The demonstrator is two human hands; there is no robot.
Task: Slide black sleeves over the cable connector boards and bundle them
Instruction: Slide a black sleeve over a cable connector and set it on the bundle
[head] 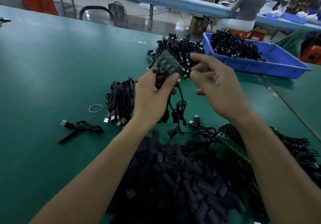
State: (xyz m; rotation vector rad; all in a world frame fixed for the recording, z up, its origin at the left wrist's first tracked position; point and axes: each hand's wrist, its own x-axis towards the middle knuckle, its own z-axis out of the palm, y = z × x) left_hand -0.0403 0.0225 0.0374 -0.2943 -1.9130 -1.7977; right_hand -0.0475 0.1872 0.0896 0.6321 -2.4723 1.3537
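Left hand (152,98) grips a fan of connector boards (165,63) raised off the bench (52,58), cables (181,105) dangling, likely for bundling; right hand (218,88) (blurred, grip unclear) hovers beside.

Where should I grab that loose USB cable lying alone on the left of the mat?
Pinch the USB cable by its rigid plug, coming from above on the left: the plug lies flat and points outward, while the rest is loosely coiled.
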